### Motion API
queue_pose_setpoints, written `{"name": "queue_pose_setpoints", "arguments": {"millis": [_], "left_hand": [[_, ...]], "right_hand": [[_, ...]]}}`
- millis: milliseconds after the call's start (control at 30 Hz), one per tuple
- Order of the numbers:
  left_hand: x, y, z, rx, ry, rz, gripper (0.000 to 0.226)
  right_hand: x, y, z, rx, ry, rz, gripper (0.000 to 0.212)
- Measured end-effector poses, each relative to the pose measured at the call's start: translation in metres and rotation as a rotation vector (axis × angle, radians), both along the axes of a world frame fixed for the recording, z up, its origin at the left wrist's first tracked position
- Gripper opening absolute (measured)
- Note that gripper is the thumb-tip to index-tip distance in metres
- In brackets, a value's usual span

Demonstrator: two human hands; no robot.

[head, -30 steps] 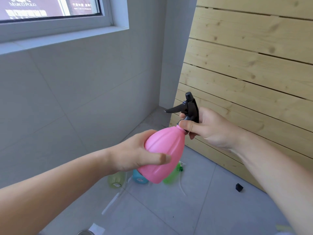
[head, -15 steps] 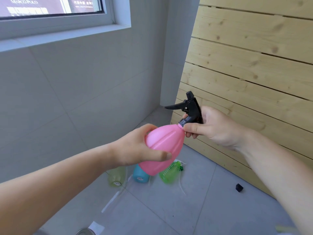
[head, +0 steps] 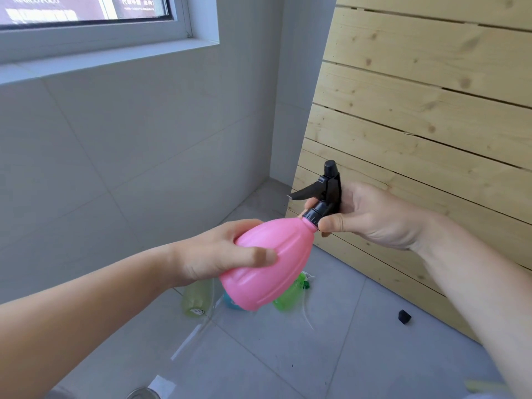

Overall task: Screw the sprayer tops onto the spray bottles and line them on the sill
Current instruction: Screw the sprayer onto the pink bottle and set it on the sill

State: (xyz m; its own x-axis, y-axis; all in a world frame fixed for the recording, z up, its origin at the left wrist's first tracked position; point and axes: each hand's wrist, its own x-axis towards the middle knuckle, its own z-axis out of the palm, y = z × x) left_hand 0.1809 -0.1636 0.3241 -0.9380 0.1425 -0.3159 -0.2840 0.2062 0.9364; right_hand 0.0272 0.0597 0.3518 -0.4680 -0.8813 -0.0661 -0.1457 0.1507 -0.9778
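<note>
Holding the pink bottle [head: 269, 266] tilted, neck up-right, our left hand [head: 214, 262] wraps it; our right hand [head: 364, 214] pinches the black sprayer top [head: 324, 194].

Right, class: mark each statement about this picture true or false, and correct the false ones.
1. The left hand grips the pink bottle. True.
2. The right hand holds a white sprayer. False: the sprayer is black.
3. Bottles stand on the sill. False: none shows on the part of the sill in view.
4. A green bottle lies on the floor. True.
5. The pink bottle rests on the floor. False: it is held up in the air.
</note>
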Motion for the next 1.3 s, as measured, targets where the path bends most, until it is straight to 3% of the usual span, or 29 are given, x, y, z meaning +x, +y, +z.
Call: {"name": "queue_pose_setpoints", "arguments": {"millis": [300, 500, 900, 1167, 1300], "left_hand": [[-0.003, -0.002, -0.003, 0.13, -0.052, 0.006, 0.064], [-0.002, -0.005, -0.002, -0.02, 0.035, 0.011, 0.063], [-0.005, -0.006, -0.002, -0.037, 0.072, 0.04, 0.067], [-0.005, -0.003, -0.007, -0.112, 0.094, 0.067, 0.064], [-0.004, 0.003, -0.006, -0.204, 0.124, 0.107, 0.076]], "right_hand": [[0.004, -0.003, 0.002, -0.012, 0.067, -0.049, 0.035], [0.001, -0.002, -0.006, -0.017, 0.004, -0.082, 0.04], [0.004, -0.004, -0.002, -0.067, 0.044, -0.12, 0.032], [0.006, -0.005, -0.004, 0.002, 0.065, -0.12, 0.023], [0.009, -0.009, -0.005, 0.023, 0.1, -0.187, 0.023]]}}
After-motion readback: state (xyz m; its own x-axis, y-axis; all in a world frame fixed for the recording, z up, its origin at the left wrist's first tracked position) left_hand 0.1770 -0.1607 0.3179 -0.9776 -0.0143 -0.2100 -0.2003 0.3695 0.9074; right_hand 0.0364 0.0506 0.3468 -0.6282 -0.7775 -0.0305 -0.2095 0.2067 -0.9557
